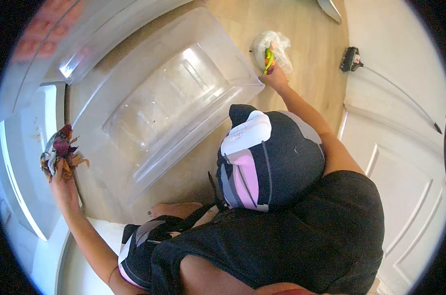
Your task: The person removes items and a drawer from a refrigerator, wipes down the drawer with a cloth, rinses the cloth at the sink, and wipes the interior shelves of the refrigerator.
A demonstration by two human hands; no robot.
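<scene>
On the far left, my left hand [61, 184] is closed around a bunch of dry, crumpled leafy scraps [63, 150], purple, brown and greyish. It is beside a white appliance. My right hand [276, 77] reaches forward to a thin, see-through plastic bag [280, 46] on the floor. Long green and yellow-green vegetables [268, 59], which look like chilies, show at its fingers with some orange and dark red. The right fingers are partly hidden, but look closed on these vegetables. Between my hands, a large clear plastic drawer [198, 118] lies on the floor.
The white appliance [28, 167] lines the left side. A black-headed brush [352, 60] with a long thin handle leans at the right by a white panelled door [405, 211]. My bent knee [292, 157] and bare foot [173, 210] are close to the drawer.
</scene>
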